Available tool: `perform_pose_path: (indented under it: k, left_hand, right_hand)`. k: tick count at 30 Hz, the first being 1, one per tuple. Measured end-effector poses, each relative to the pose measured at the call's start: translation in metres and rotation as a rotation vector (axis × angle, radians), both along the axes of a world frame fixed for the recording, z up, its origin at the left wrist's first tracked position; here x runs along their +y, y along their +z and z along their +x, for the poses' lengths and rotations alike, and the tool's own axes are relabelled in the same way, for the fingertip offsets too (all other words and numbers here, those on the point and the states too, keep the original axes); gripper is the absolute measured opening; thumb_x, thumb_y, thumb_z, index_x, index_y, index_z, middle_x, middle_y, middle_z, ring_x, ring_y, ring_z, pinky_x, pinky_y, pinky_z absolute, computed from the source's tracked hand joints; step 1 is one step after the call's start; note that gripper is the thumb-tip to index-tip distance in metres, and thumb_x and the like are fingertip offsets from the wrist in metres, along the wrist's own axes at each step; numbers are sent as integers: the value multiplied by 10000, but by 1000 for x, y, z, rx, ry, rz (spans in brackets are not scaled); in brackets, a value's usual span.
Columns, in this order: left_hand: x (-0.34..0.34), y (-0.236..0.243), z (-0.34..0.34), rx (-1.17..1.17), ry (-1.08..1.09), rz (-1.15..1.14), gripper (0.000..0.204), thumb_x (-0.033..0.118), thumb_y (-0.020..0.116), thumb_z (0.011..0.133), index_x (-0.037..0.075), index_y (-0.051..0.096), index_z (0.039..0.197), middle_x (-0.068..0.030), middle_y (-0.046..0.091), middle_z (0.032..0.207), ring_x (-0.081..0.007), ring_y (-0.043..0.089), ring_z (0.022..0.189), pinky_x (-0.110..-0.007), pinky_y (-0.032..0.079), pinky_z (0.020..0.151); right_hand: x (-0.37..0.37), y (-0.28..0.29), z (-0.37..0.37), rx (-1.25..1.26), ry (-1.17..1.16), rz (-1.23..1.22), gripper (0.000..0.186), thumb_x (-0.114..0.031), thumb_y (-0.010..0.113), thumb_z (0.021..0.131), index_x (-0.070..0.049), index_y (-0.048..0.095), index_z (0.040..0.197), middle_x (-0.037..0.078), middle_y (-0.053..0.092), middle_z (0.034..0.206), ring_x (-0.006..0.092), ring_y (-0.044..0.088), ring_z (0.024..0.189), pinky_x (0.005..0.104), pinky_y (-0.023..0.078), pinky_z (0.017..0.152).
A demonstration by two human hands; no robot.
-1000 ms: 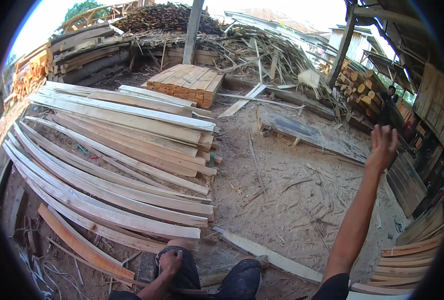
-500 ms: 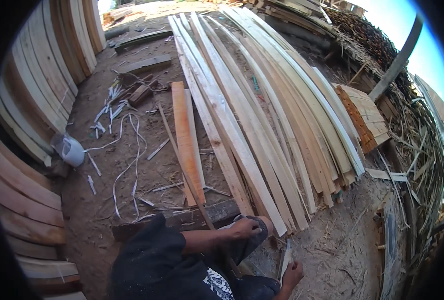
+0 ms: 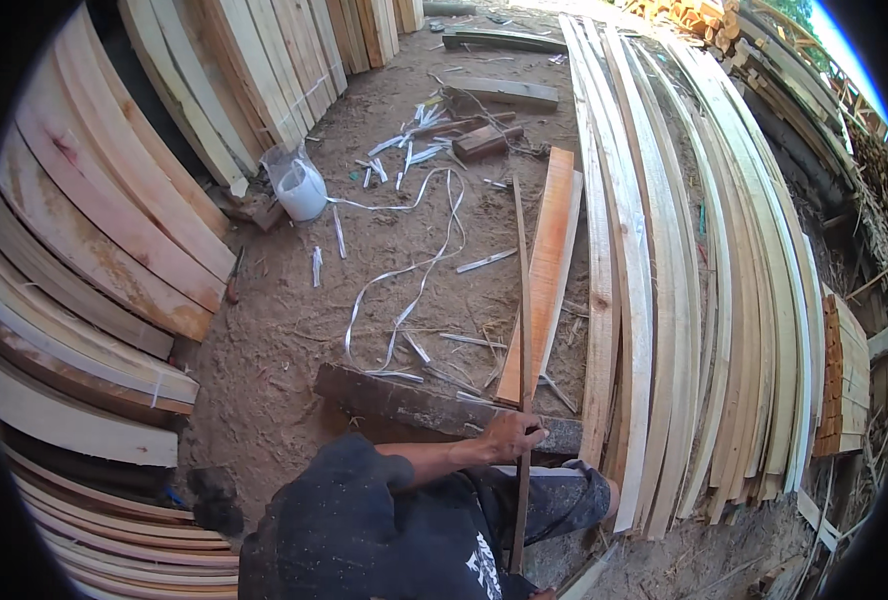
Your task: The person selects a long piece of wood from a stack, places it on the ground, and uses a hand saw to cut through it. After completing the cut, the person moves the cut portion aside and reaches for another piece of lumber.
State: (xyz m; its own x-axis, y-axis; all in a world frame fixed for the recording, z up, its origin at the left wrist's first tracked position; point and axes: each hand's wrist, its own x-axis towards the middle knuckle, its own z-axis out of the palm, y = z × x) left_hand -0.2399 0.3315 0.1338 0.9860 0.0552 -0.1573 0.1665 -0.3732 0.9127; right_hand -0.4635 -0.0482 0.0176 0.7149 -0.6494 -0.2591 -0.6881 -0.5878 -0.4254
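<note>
My left hand (image 3: 509,438) is closed around a long, thin brown wooden strip (image 3: 523,320), just above my bent knee. The strip runs lengthwise from the ground ahead, past my hand and down by my lap. Only a sliver of my right hand (image 3: 542,594) shows at the bottom edge, its fingers hidden. Close to it a pale, narrow piece (image 3: 589,573) slants beside my leg. Beyond my left hand an orange-toned board (image 3: 547,270) lies with its near end at a dark timber beam (image 3: 404,404).
Long planks (image 3: 654,290) lie side by side on my right. Stacked boards (image 3: 114,190) line the left. A white roll in clear plastic (image 3: 300,190) sits on the dirt, trailing white strapping (image 3: 426,287). Short wood blocks (image 3: 486,142) and white scraps lie ahead.
The view has swung, so the scene shifts rightward. My left hand has come onto the wooden strip, which earlier passed by my forearm. My right hand has mostly left the view.
</note>
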Motion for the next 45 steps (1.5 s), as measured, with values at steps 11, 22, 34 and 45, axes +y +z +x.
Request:
perform_pose_path:
  k: [11, 22, 34, 45]
  left_hand:
    - [-11, -17, -34, -52, -161, -37, 365, 343, 586, 877, -4, 685, 933, -193, 671, 768, -334, 680, 753, -425, 515, 691]
    - [17, -12, -29, -28, -61, -98, 354, 356, 585, 873, 16, 680, 898, -202, 664, 772, -353, 669, 750, -441, 505, 682]
    - [-35, -4, -49, -4, -330, -97, 367, 377, 598, 872, 24, 684, 923, -205, 670, 803, -365, 665, 765, -441, 507, 695]
    - [-134, 13, -6, -99, -754, 223, 525, 442, 601, 863, 49, 582, 1210, -214, 571, 1256, -365, 550, 1157, -458, 440, 951]
  right_hand:
    - [36, 10, 31, 41, 78, -13, 337, -337, 591, 862, -35, 708, 957, 149, 686, 831, 320, 653, 787, 424, 516, 744]
    - [45, 11, 31, 44, 102, -32, 285, -278, 627, 837, -20, 710, 927, 166, 679, 795, 320, 651, 754, 422, 513, 726]
    - [10, 2, -1, -44, 21, -71, 229, -213, 667, 810, -5, 712, 894, 184, 671, 756, 320, 650, 718, 420, 509, 706]
    - [1, -7, -23, -74, -240, -221, 314, -334, 653, 813, -29, 718, 843, 219, 662, 771, 368, 648, 733, 473, 482, 671]
